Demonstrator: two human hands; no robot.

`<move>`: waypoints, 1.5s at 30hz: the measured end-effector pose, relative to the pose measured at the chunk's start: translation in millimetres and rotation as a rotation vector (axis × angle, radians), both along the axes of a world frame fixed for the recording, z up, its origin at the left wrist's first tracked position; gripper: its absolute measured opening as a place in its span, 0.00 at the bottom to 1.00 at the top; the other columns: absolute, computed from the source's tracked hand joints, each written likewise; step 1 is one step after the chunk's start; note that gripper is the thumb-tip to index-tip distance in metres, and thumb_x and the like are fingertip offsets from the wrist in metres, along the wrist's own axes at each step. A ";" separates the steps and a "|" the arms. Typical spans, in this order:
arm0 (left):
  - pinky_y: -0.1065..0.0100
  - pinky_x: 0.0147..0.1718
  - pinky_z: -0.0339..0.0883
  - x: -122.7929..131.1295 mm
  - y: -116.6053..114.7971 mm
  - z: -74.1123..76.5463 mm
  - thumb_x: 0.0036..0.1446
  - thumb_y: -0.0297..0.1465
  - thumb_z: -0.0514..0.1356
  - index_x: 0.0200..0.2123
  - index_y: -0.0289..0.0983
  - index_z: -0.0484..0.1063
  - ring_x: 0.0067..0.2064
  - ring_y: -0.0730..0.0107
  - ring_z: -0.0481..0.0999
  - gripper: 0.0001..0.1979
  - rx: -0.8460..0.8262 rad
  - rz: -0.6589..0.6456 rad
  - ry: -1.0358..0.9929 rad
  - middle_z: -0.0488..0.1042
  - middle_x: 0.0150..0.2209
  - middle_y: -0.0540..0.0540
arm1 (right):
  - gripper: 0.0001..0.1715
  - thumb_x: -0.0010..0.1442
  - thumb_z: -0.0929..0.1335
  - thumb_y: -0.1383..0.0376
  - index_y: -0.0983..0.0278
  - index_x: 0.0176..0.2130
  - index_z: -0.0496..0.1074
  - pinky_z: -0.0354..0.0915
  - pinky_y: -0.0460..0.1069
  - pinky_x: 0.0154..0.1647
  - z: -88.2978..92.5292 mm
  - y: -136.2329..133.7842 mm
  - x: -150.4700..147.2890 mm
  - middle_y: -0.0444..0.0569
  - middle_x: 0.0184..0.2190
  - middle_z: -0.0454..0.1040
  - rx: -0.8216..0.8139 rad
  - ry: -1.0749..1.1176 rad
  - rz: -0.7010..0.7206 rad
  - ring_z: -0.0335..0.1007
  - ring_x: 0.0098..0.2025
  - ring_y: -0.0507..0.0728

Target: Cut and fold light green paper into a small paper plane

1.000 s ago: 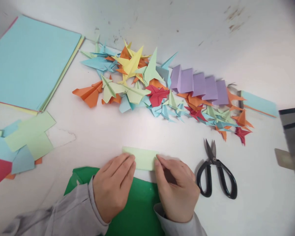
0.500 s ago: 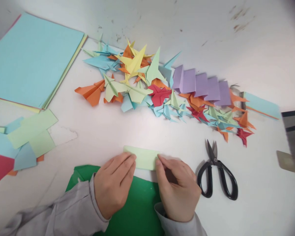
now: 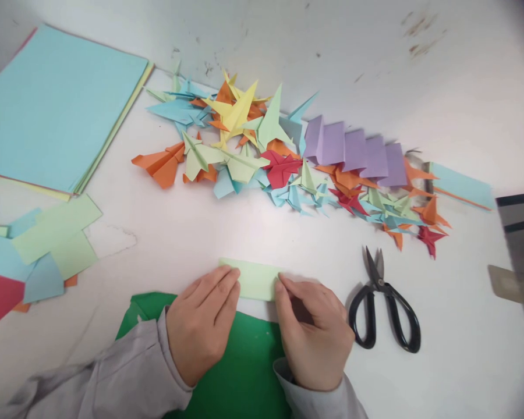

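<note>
Two hands on a pale green paper strip [image 3: 258,282] at the near part of the white surface [image 3: 170,238].

The left hand [image 3: 205,323] lies nearly flat over the strip's left end, fingers straight and close together; its thumb is hidden, so whether it grips cannot be told. The right hand [image 3: 317,334] is curled, pinching the strip's right end between thumb and forefinger. The strip lies crosswise, just beyond a green sheet [image 3: 253,366] that runs beneath the hands. Black-handled scissors [image 3: 379,284] rest just right of the right hand, blades slightly parted and pointing away. Beyond the strip stretches a row of folded paper planes [image 3: 240,116] in several colours, with a purple pleated paper [image 3: 356,152] among them. Cut paper pieces [image 3: 56,227] overlap at the left, near a blue-topped paper stack [image 3: 65,110].
</note>
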State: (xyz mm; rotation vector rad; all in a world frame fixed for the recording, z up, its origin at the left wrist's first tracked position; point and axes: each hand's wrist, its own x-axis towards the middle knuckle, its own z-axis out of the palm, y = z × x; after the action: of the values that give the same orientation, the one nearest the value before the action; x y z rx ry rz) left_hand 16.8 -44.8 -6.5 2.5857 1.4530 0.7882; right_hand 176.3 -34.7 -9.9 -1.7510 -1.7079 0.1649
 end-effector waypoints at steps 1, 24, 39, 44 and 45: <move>0.59 0.41 0.69 -0.3 -0.2 -0.6 0.51 0.18 0.52 0.39 0.26 0.69 0.49 0.57 0.67 0.12 -0.006 -0.005 0.009 0.72 0.43 0.36 | 0.04 0.49 0.68 0.65 0.63 0.28 0.72 0.62 0.55 0.37 0.0 -0.1 0.0 0.47 0.23 0.73 -0.001 -0.003 0.000 0.68 0.30 0.56; 0.58 0.45 0.60 2.5 0.7 1.8 0.54 0.37 0.51 0.50 0.34 0.63 0.49 0.56 0.64 0.21 -0.116 -0.052 0.233 0.67 0.47 0.38 | 0.06 0.51 0.66 0.68 0.65 0.30 0.74 0.59 0.54 0.35 2.9 -1.3 -1.6 0.47 0.19 0.67 0.015 -0.139 0.023 0.62 0.28 0.56; 0.58 0.44 0.60 -1.8 -0.3 -3.3 0.50 0.39 0.54 0.49 0.32 0.64 0.48 0.54 0.65 0.24 -0.036 -0.059 0.268 0.68 0.46 0.37 | 0.09 0.54 0.64 0.68 0.64 0.37 0.70 0.44 0.61 0.55 1.0 -11.0 -12.6 0.48 0.35 0.72 0.127 -0.299 0.370 0.64 0.41 0.57; 0.56 0.44 0.60 -4.1 -0.6 -8.5 0.48 0.40 0.55 0.50 0.32 0.63 0.48 0.52 0.65 0.26 -0.029 -0.075 0.282 0.68 0.46 0.36 | 0.09 0.55 0.63 0.67 0.64 0.37 0.70 0.45 0.60 0.55 2.2 -10.1 -14.6 0.49 0.33 0.71 0.136 -0.385 0.400 0.63 0.40 0.56; 0.56 0.44 0.59 -4.5 -0.6 -9.4 0.48 0.40 0.55 0.50 0.33 0.63 0.48 0.52 0.65 0.27 -0.034 -0.077 0.290 0.68 0.47 0.36 | 0.09 0.55 0.63 0.66 0.64 0.38 0.69 0.45 0.60 0.54 2.0 -10.1 -15.1 0.50 0.32 0.71 0.137 -0.409 0.414 0.63 0.40 0.56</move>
State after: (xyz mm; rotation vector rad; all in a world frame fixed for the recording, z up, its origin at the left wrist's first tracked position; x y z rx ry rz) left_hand 12.2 -45.3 -15.9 2.8017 1.4052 0.3876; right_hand 161.2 -44.8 -7.9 -1.3761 -2.3086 -0.1386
